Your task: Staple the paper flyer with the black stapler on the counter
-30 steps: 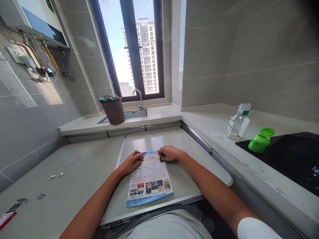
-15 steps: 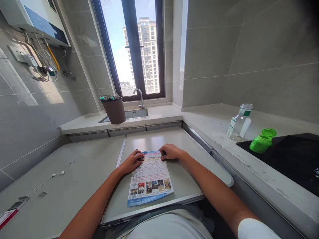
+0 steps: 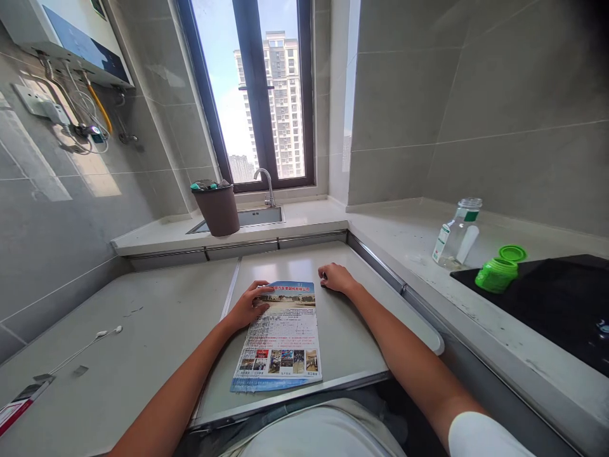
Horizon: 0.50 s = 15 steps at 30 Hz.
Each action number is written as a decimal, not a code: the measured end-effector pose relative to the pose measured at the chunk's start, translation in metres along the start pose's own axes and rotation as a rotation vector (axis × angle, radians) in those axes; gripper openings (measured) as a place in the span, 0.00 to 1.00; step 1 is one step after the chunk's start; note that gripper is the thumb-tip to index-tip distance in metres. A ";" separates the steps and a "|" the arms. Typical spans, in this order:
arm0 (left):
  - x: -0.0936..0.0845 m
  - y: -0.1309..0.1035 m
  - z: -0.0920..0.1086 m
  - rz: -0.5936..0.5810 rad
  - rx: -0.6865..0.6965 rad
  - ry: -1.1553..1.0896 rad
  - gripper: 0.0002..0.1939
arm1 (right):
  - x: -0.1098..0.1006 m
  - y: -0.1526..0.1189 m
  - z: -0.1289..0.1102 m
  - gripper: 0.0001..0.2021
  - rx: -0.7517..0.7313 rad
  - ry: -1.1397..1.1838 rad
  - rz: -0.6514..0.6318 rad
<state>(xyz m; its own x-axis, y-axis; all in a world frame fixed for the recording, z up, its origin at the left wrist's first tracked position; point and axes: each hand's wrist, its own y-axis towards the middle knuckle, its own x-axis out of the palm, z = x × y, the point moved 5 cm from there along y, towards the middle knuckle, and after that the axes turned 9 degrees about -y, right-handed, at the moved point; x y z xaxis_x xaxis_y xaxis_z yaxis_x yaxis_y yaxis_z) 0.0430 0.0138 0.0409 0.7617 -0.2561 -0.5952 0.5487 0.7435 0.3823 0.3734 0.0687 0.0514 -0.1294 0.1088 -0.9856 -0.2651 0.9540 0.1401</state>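
A printed leaflet (image 3: 290,330) with a blue top and bottom edge and a row of small photos lies flat on the pale table board (image 3: 352,355). On its upper left part rests my left hand (image 3: 250,304), fingers apart over the paper's edge. Off the paper, beyond its upper right corner, is my right hand (image 3: 335,278), with its fingers curled in toward the board. Whether anything small is in those curled fingers is hidden.
Right counter: a clear glass bottle (image 3: 457,235), an open green container (image 3: 497,273) and a black hob (image 3: 552,304). Behind, a brown bin (image 3: 216,209) stands by the sink (image 3: 261,218). White earphones (image 3: 99,336) and a red-white box (image 3: 21,406) lie left.
My right hand has come off the leaflet and moved right and slightly away from me. The leaflet has turned a little, its lower end shifting left, and its top picture now shows more fully.
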 end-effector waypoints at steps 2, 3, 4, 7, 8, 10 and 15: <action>0.000 0.000 -0.003 0.017 -0.008 0.015 0.20 | -0.002 -0.002 -0.007 0.05 -0.086 0.044 -0.014; 0.001 0.001 -0.006 0.021 -0.012 0.024 0.20 | -0.004 -0.005 -0.012 0.05 -0.161 0.079 -0.029; 0.001 0.001 -0.008 0.022 -0.018 0.031 0.20 | -0.005 -0.007 -0.018 0.06 -0.248 0.118 -0.050; 0.004 0.001 -0.014 0.017 -0.037 0.034 0.20 | -0.006 -0.016 -0.034 0.11 -0.451 0.210 -0.124; 0.004 0.001 -0.015 0.016 -0.039 0.036 0.20 | -0.006 -0.018 -0.038 0.13 -0.477 0.222 -0.139; 0.005 0.001 -0.016 0.007 -0.044 0.038 0.20 | -0.007 -0.019 -0.044 0.16 -0.497 0.219 -0.133; 0.005 0.000 -0.017 -0.003 -0.063 0.020 0.20 | -0.005 -0.019 -0.054 0.16 -0.562 0.179 -0.084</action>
<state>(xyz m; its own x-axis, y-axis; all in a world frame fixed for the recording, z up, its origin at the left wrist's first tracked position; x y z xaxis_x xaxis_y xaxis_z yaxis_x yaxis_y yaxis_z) 0.0408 0.0235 0.0258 0.7527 -0.2468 -0.6104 0.5277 0.7805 0.3351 0.3271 0.0351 0.0593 -0.2324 -0.0562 -0.9710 -0.7399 0.6582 0.1391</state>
